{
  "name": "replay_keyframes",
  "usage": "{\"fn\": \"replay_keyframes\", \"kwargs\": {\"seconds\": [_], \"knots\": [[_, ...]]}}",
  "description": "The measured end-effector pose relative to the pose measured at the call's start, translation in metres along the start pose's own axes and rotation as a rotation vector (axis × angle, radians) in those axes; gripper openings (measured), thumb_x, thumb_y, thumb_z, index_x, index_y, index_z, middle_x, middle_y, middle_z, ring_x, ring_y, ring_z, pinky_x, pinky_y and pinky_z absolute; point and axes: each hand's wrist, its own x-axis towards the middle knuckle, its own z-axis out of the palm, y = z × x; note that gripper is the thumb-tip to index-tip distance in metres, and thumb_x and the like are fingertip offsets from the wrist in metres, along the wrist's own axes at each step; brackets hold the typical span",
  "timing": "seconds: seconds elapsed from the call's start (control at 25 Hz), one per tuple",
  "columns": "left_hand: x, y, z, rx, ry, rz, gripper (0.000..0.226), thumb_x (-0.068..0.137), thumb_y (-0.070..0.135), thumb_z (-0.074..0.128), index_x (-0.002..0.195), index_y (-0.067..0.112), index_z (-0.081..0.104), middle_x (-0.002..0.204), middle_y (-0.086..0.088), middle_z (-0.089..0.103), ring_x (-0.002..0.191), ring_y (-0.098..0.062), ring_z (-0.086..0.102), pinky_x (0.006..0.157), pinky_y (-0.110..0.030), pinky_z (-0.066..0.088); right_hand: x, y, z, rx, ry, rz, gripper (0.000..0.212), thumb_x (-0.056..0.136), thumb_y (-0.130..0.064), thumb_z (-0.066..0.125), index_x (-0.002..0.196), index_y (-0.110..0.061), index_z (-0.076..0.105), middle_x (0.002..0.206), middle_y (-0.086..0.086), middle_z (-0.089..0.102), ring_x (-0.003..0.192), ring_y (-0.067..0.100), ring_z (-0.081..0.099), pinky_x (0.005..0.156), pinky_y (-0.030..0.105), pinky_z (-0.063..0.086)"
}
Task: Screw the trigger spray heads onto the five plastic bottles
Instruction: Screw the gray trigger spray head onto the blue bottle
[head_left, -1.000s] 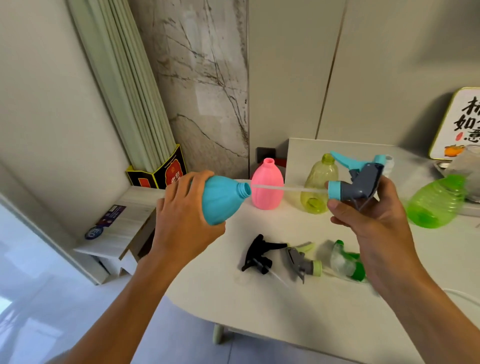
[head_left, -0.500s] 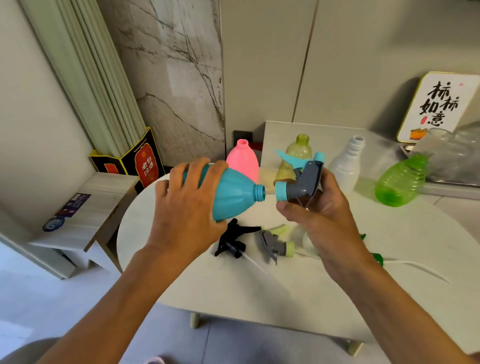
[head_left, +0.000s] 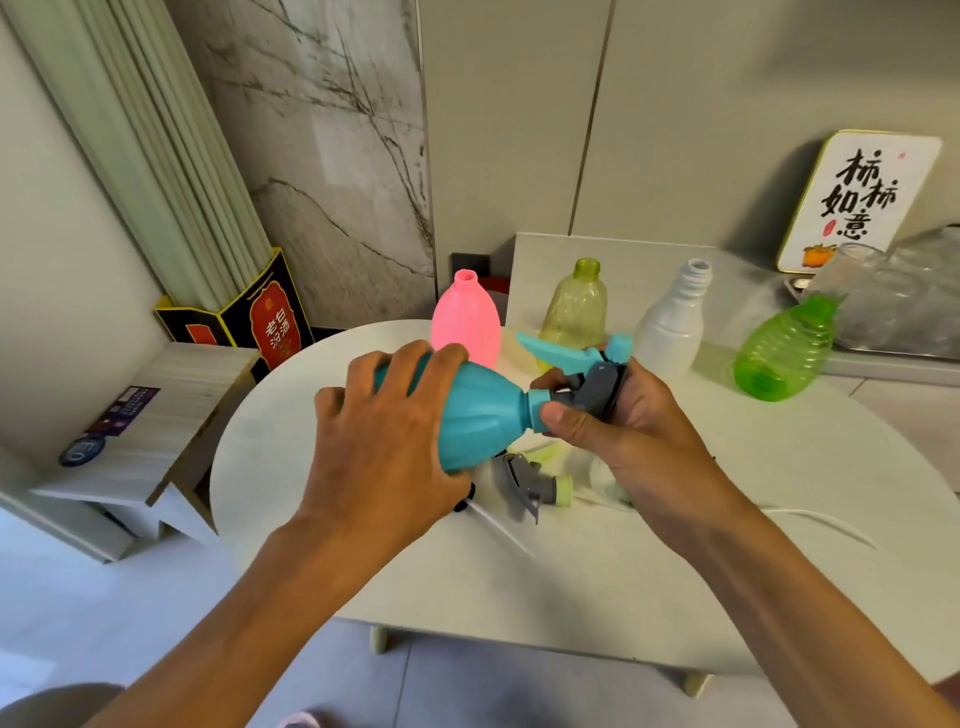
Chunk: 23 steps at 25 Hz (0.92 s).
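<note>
My left hand (head_left: 384, 441) grips a teal bottle (head_left: 478, 410), held on its side above the white table (head_left: 779, 519). My right hand (head_left: 623, 421) holds a grey and teal spray head (head_left: 587, 371) whose collar sits against the bottle's neck. Behind them stand a pink bottle (head_left: 466, 322), a yellow-green bottle (head_left: 576, 304) and a white bottle (head_left: 672, 319), all without heads. A bright green bottle (head_left: 784, 351) leans at the right. A grey and pale green spray head (head_left: 535, 486) lies on the table under my hands; other heads are mostly hidden.
A sign with black characters (head_left: 857, 202) leans on the back wall above a metal tray (head_left: 893, 353) of clear plastic. A low wooden stand (head_left: 150, 431) and a dark box (head_left: 260, 317) are at the left. A thin white tube (head_left: 821, 522) lies at the table's right.
My right hand has brought the spray head leftward, its tube sliding into the teal bottle, until the collar met the neck. The view has tilted down toward the table.
</note>
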Motion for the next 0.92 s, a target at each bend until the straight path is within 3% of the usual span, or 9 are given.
{"fn": "replay_keyframes", "kwargs": {"seconds": [0.08,0.2,0.4,0.56,0.68,0.76,0.92], "knots": [[-0.002,0.000,-0.001,-0.140,-0.084,-0.044,0.094,0.049,0.047,0.081,0.130,0.037,0.035,0.126,0.009,0.054,0.106,-0.023,0.048,0.077,-0.041,0.042,-0.002,-0.001,-0.003,-0.060,-0.084,-0.056,0.025,0.084,-0.007,0.069,0.103,-0.021,0.060,0.094,-0.002,0.069,0.090,0.010,0.065,0.079,0.024,0.055],[-0.004,0.000,0.001,-0.229,-0.151,-0.042,0.090,0.050,0.050,0.077,0.128,0.042,0.034,0.122,0.014,0.053,0.102,-0.019,0.047,0.077,-0.039,0.045,-0.002,-0.003,-0.008,-0.244,-0.177,-0.106,0.023,0.084,-0.010,0.069,0.099,-0.018,0.053,0.096,0.005,0.061,0.087,0.013,0.061,0.079,0.031,0.058],[-0.006,-0.001,-0.002,-0.260,-0.121,-0.031,0.089,0.049,0.049,0.077,0.128,0.041,0.038,0.121,0.014,0.053,0.101,-0.018,0.043,0.077,-0.040,0.047,0.001,-0.003,-0.012,-0.137,-0.146,-0.061,0.035,0.076,-0.009,0.074,0.090,-0.038,0.060,0.089,0.003,0.063,0.085,0.011,0.062,0.075,0.026,0.055],[-0.004,-0.002,-0.005,-0.378,-0.202,-0.024,0.088,0.046,0.055,0.079,0.124,0.047,0.039,0.113,0.019,0.054,0.096,-0.013,0.048,0.075,-0.035,0.050,0.005,-0.005,-0.023,-0.037,-0.159,-0.076,0.047,0.077,-0.001,0.074,0.110,-0.030,0.057,0.101,0.005,0.072,0.096,0.019,0.068,0.080,0.028,0.055],[-0.002,-0.005,-0.009,-0.647,-0.384,-0.128,0.086,0.041,0.060,0.082,0.119,0.051,0.046,0.106,0.024,0.057,0.094,-0.004,0.057,0.071,-0.027,0.056,0.006,-0.009,-0.030,-0.020,-0.208,-0.062,0.051,0.079,0.002,0.071,0.120,-0.023,0.054,0.101,0.006,0.072,0.100,0.022,0.067,0.083,0.028,0.054],[-0.002,-0.006,-0.009,-0.767,-0.462,-0.183,0.086,0.039,0.061,0.083,0.117,0.052,0.050,0.106,0.024,0.058,0.095,-0.003,0.059,0.073,-0.032,0.060,0.006,-0.012,-0.032,-0.022,-0.208,-0.024,0.050,0.079,-0.004,0.074,0.122,-0.021,0.055,0.102,0.005,0.071,0.100,0.021,0.067,0.083,0.028,0.054],[-0.006,0.004,-0.004,-0.826,-0.389,-0.175,0.082,0.039,0.061,0.084,0.113,0.054,0.049,0.105,0.026,0.059,0.094,0.000,0.060,0.072,-0.033,0.060,0.005,-0.014,-0.025,-0.132,-0.010,0.018,0.063,0.071,-0.033,0.082,0.127,-0.020,0.055,0.107,0.002,0.072,0.093,0.016,0.069,0.077,0.029,0.057]]}}
